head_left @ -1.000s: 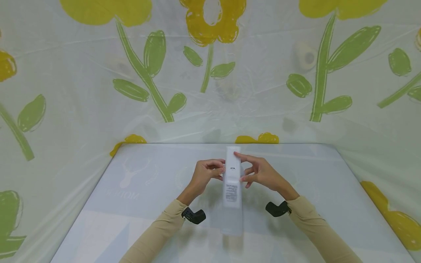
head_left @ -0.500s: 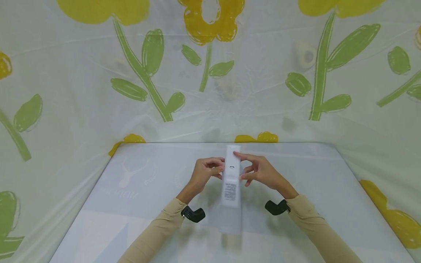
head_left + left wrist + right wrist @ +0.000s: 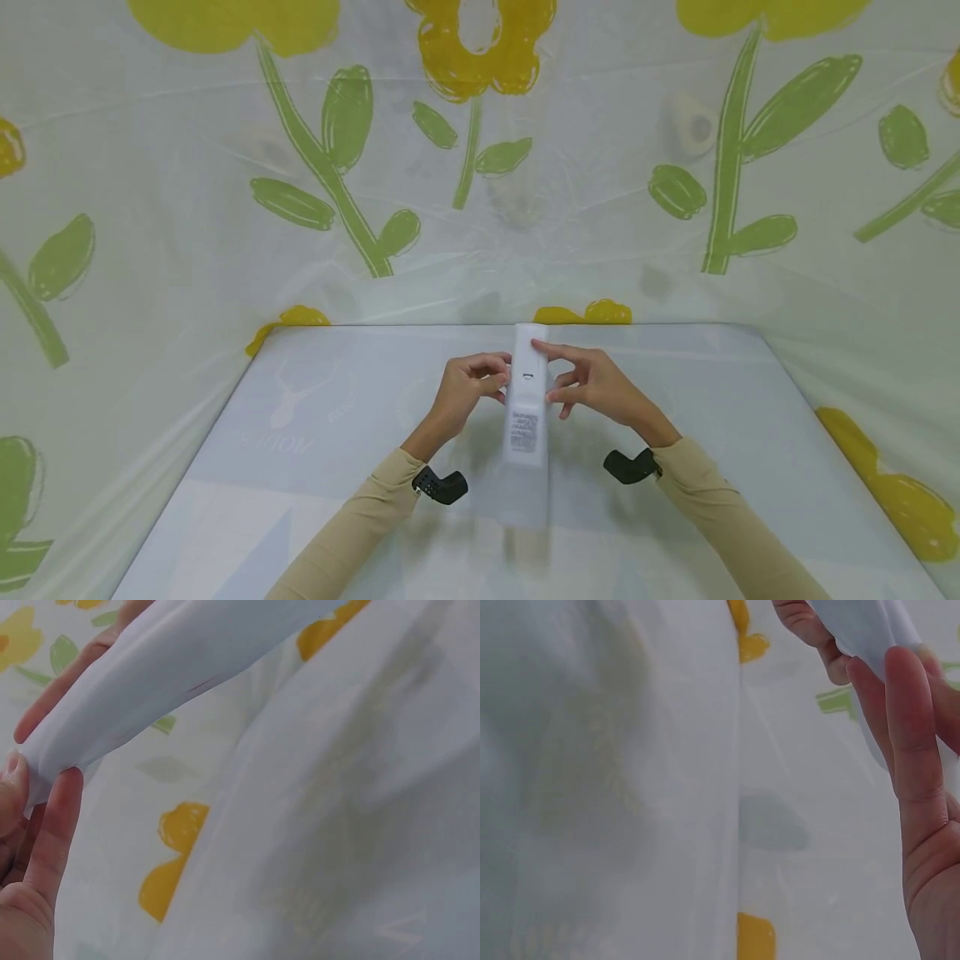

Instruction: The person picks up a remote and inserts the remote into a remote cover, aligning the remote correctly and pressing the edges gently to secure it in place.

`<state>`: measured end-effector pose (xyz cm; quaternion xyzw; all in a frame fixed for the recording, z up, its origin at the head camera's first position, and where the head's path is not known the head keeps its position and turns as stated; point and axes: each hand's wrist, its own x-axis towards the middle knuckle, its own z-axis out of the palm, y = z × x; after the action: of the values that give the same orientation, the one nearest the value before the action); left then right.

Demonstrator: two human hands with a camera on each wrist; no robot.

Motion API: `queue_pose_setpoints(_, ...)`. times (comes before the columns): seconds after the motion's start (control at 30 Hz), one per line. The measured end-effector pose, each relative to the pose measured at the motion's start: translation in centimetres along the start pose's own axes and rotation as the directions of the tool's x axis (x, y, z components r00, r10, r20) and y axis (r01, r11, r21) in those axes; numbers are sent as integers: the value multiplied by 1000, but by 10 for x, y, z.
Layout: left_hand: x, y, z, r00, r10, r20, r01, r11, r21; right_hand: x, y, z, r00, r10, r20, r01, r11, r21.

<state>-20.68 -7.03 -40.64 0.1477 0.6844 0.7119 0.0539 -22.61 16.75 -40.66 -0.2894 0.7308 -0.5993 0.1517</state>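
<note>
The left hand [image 3: 471,387] pinches the pack [image 3: 527,392] by its left edge, grip closed; the right hand [image 3: 600,385], fingers spread wider, holds its right. Above the worktop [image 3: 300,475], light, even pressure should keep it steady.

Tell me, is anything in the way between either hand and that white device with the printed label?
No, nothing visible: the left hand already pinches the white device at its left edge, and the right hand touches its right side.
</note>
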Motion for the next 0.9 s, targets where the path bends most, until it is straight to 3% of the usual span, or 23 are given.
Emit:
queue_pose_setpoints(0.43,0,-1,-2,1000,25,-13,-25,999,-22,1,-3,-1,1000,13,1,-13,1000,-8)
queue_pose_setpoints(0.67,9,-22,-5,999,38,-37,-40,998,-56,3,-4,0,1000,14,2,-14,1000,-3)
queue_pose_setpoints(0.9,9,-26,-6,997,49,-52,-50,998,-35,4,-4,0,1000,-2,7,2,1000,-13)
